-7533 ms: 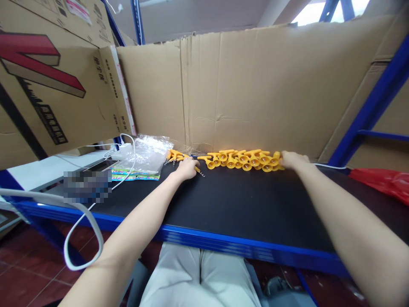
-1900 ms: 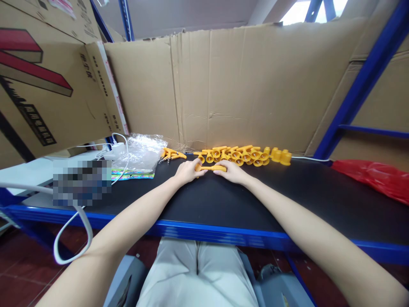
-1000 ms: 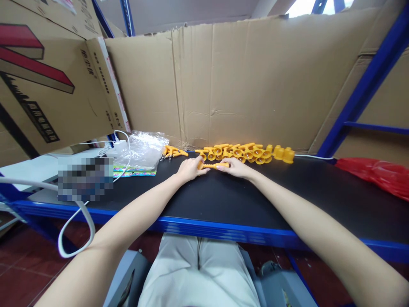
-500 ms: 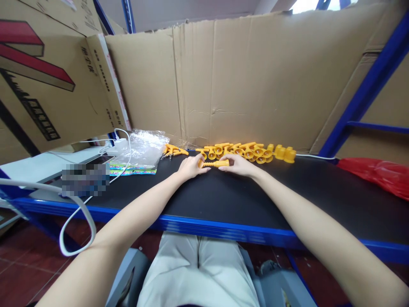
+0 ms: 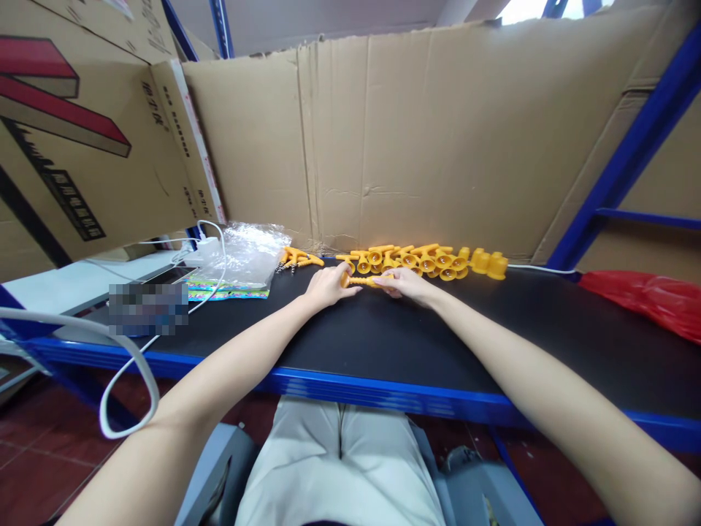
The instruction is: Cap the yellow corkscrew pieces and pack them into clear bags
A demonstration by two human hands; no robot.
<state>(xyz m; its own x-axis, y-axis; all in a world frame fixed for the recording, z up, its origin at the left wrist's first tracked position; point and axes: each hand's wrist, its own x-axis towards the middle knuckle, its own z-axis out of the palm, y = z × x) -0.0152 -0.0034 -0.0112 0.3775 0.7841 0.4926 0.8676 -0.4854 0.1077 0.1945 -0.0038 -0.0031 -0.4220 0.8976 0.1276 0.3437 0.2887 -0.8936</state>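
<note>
Above the black tabletop, a yellow plastic piece with a ridged stem [image 5: 362, 280] lies level between my two hands. My left hand [image 5: 326, 286] is closed around its left end, with thumb and fingers pinching it. The right end sits in the closed fingers of my right hand [image 5: 412, 285], which cover most of that end. Just behind my hands is a row of yellow parts with round, cup-like ends [image 5: 428, 257]. Several plain yellow cups [image 5: 489, 264] stand at the row's right end. Forked yellow pieces with thin chains [image 5: 299, 257] lie behind my left hand.
Clear plastic bags [image 5: 246, 252] lie on the left beside a white cable [image 5: 221, 252] and a blurred-out object [image 5: 147, 309]. Cardboard [image 5: 438, 146] walls off the back. On the right are a red plastic bag [image 5: 640, 298] and a blue post [image 5: 624, 157].
My right hand's fingers have closed further over the right end of the yellow piece, hiding more of it. My left hand stays in place.
</note>
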